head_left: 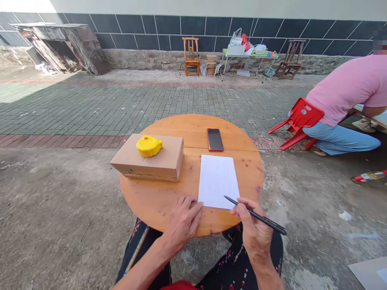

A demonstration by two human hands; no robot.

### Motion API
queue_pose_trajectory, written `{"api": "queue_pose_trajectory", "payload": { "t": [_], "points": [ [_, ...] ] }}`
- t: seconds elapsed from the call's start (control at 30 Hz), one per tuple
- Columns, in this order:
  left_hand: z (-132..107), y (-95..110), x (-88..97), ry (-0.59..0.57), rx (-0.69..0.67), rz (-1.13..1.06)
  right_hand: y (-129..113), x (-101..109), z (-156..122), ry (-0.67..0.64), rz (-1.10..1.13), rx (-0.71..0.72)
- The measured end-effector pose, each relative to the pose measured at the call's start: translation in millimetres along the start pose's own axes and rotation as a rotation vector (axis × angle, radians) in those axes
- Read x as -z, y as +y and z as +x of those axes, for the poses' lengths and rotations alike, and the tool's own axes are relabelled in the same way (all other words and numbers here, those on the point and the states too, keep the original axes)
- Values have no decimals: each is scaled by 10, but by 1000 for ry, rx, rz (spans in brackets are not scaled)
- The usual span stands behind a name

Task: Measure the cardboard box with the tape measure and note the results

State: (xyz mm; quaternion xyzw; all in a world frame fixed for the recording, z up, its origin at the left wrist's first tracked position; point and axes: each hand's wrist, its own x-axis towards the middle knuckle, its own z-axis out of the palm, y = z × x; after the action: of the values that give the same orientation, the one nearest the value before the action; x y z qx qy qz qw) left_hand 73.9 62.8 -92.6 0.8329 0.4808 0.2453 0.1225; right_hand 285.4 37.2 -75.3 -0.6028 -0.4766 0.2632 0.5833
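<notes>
My right hand holds a black pen, its tip over the lower right part of a white sheet of paper. Faint marks, too small to read, cover the sheet. My left hand lies flat on the round wooden table, with the fingertips at the paper's lower left corner. Beyond the paper rests a phone with a dark screen and a red case. On the left stands a closed cardboard box. A rounded yellow plastic case with a red spot sits on top of the box.
To the right, a person in a pink shirt sits on a red plastic chair. A bottle lies on the ground nearby. Along the far wall are a wooden chair, a laden folding table and a brown chair.
</notes>
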Motion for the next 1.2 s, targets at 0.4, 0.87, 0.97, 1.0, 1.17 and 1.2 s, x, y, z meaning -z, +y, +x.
{"api": "queue_pose_trajectory", "payload": {
  "t": [0.4,0.87,0.97,1.0,1.17,1.2],
  "points": [
    [-19,4,-18,46,23,-69,137,-619,114,-309,2,-157],
    [-16,-7,-11,38,46,-107,148,-699,87,-231,-85,-115],
    [-14,-3,-9,45,51,-97,168,-691,80,-236,-139,-76],
    [-13,-4,-11,48,53,-95,171,-687,76,-239,-156,-60],
    [-12,-17,-33,61,39,-92,165,-683,58,-250,-212,29],
    [-13,-19,-35,63,37,-91,162,-684,55,-256,-220,36]
  ]
}}
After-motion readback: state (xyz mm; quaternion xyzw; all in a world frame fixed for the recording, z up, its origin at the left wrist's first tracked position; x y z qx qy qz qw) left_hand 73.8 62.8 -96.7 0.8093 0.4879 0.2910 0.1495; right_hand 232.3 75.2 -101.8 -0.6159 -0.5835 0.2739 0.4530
